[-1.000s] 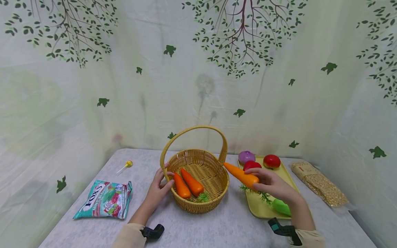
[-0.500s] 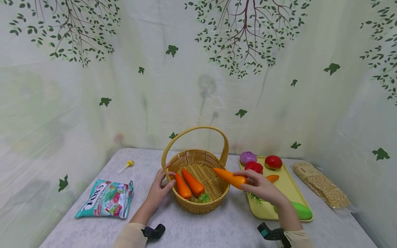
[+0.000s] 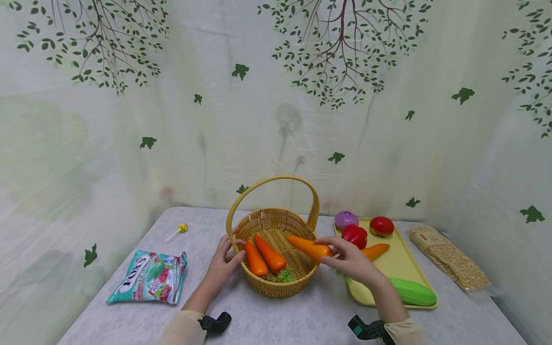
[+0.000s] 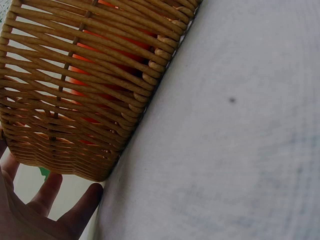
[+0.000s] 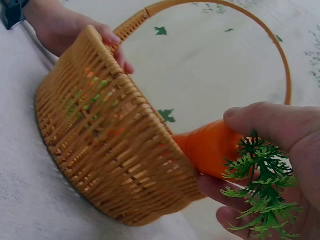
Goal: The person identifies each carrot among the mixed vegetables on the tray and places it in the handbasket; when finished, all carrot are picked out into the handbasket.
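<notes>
My right hand (image 3: 355, 263) holds an orange carrot (image 3: 307, 248) by its thick end. The carrot's tip points left over the right rim of a wicker basket (image 3: 276, 289). In the right wrist view, thumb and fingers close round the carrot (image 5: 212, 150), and its green leafy top (image 5: 265, 190) hangs by the palm. My left hand (image 3: 222, 263) grips the basket's left rim near the handle base, some fingers over the edge. Fingers (image 4: 82, 210) of that hand spread beside the woven wall in the left wrist view. Inside the basket lie two more carrots (image 3: 269, 254).
Right of the basket, a yellow tray (image 3: 416, 261) bears a carrot (image 3: 376, 251), a red pepper (image 3: 354, 236), a red tomato-like piece (image 3: 381, 226), a purple onion (image 3: 346, 219) and a green vegetable (image 3: 413, 292). A grain bag (image 3: 448, 258) lies far right; a candy bag (image 3: 148, 277) and lollipop (image 3: 178, 231) lie left.
My right hand has moved left with the carrot, from over the tray to the basket's right rim, its tip now over the inside. The left hand has kept its place at the basket.
</notes>
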The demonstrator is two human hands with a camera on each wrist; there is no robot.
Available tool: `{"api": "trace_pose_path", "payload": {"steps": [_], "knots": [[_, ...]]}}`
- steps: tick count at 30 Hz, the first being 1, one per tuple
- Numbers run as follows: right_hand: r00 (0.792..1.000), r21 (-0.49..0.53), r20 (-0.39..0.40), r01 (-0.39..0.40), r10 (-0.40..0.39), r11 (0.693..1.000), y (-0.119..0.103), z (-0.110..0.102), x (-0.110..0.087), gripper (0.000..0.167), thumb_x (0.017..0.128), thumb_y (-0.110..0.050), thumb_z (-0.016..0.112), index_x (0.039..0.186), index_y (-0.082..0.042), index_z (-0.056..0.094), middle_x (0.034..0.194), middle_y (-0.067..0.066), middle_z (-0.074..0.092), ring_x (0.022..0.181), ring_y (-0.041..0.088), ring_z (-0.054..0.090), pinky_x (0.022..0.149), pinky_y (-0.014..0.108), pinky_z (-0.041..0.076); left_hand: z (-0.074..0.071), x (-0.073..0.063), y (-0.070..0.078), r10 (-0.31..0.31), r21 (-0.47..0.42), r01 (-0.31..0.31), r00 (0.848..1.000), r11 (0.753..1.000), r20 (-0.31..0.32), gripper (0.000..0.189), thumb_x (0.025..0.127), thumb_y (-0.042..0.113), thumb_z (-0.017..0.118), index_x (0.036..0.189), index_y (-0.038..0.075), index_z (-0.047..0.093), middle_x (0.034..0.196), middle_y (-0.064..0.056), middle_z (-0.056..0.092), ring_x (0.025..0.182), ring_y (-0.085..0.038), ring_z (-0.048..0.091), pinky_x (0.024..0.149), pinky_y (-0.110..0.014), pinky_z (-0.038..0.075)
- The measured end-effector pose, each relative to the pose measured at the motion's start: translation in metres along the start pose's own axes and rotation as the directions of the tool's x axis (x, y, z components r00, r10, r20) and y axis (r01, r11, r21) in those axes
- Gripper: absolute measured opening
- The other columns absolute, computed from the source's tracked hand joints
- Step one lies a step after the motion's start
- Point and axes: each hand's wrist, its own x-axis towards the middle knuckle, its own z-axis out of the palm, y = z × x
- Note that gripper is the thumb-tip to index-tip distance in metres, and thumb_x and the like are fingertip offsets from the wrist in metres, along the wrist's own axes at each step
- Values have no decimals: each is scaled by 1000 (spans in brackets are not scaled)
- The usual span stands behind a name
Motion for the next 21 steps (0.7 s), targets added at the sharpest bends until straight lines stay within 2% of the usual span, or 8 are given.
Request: {"api": "trace_pose_path", "payload": {"steps": [6,11,13,17,21], "knots": [[999,-70,-51,-23,19,997,-8,10,4,38,91,-30,72,128,-29,64,124,3,63,95,20,57,75,25,53,1,2,2,3,14,-3,1000,1000,19,26,98,17,62,122,6,62,164,-6,28,150,-36,27,93,-23,49],[995,-155,-97,7,-22,988,-14,18,12,39,90,-31,74,128,-29,65,119,-1,67,95,17,54,77,23,49,1,3,3,5,24,-5,1000,1000,21,27,99,18,61,122,6,62,164,-5,27,151,-36,27,93,-23,49],[994,-173,-99,27,-45,985,-15,22,17,39,90,-30,74,127,-29,65,118,-2,67,94,16,54,76,23,48,1,3,2,9,22,-9,1000,1000,20,27,98,18,61,122,5,62,164,-6,27,151,-36,26,93,-23,49],[992,-206,-80,80,-98,975,-16,32,26,37,91,-27,72,127,-25,65,118,-4,68,96,14,56,81,26,50,0,2,1,12,20,-12,1000,1000,14,27,98,17,62,122,4,62,164,-5,27,151,-36,26,93,-22,49],[991,-243,-77,87,-109,966,-18,43,34,35,92,-27,72,126,-24,66,121,-4,68,100,13,58,89,32,51,0,0,0,20,8,-20,1000,1000,8,26,98,15,62,121,3,62,163,-7,28,150,-36,27,92,-21,49]]}}
